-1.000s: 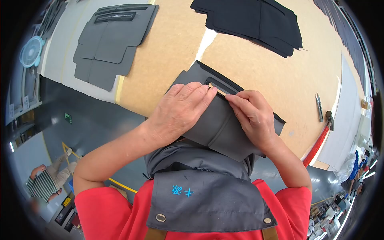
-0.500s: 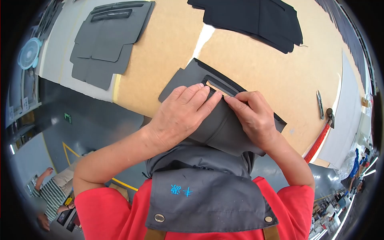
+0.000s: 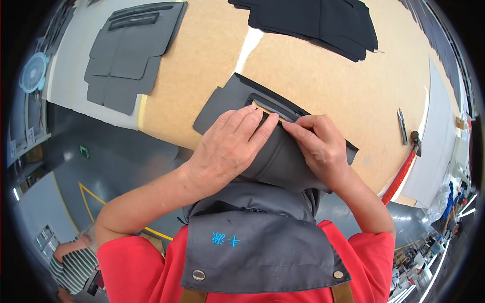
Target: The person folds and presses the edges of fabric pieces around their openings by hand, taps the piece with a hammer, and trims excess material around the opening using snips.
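Observation:
A dark grey fabric-like panel (image 3: 214,108) with black edging lies at the near edge of the table, its lower part hanging toward my apron. Near its top is a long cut-out slot (image 3: 261,106) with a black border, tan board showing through. My left hand (image 3: 225,144) rests flat on the panel, fingertips along the slot's lower edge. On the other end of that edge, thumb and bent fingers of my right hand (image 3: 322,144) are pinched together on the panel. What lies under the fingers is hidden.
Grey cut panels (image 3: 124,58) lie at the left, a stack of black pieces (image 3: 313,22) at the back. A utility knife (image 3: 402,126) and red-handled hammer (image 3: 402,171) are at the right. Another person (image 3: 75,265) is at lower left, beyond the table (image 3: 192,65).
The view has shifted slightly, moving the table items a little leftward. Both hands keep nearly the same places along the slot. The person at lower left has changed posture.

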Motion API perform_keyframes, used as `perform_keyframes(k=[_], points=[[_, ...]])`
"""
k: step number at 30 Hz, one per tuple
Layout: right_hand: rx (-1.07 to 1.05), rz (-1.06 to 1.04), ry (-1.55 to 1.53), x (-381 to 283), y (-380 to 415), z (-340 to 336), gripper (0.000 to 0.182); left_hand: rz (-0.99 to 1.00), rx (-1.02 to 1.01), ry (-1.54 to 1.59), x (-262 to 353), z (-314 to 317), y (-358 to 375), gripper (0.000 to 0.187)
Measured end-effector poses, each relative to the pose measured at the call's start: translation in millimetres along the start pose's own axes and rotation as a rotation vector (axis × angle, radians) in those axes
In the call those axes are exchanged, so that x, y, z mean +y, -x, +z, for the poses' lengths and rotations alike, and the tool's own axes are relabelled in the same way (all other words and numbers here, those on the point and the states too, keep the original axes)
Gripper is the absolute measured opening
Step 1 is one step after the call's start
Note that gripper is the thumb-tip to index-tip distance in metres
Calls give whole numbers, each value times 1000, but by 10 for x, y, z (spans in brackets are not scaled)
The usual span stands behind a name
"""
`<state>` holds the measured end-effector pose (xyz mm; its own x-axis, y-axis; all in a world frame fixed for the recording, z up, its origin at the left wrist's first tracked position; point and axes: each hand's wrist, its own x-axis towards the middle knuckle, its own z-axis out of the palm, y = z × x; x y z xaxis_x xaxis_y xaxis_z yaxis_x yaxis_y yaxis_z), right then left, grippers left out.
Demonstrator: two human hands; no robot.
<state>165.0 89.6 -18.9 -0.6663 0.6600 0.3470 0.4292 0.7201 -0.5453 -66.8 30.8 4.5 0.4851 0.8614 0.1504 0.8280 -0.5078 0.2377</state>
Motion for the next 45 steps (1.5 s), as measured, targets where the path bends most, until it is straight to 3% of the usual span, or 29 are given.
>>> perform_keyframes(k=[6,12,27,45], points=[[-24,-183,144,-18,-29,-24,35,25,-37,-27,38,-6,0,53],[36,144,-61,-39,65,-32,35,17,-62,-11,123,39,24,54],[-47,-208,154,30,115,-100,48,4,-61,48,195,49,2,50],[-90,-154,118,-18,144,-190,39,12,-48,109,281,64,-17,49]])
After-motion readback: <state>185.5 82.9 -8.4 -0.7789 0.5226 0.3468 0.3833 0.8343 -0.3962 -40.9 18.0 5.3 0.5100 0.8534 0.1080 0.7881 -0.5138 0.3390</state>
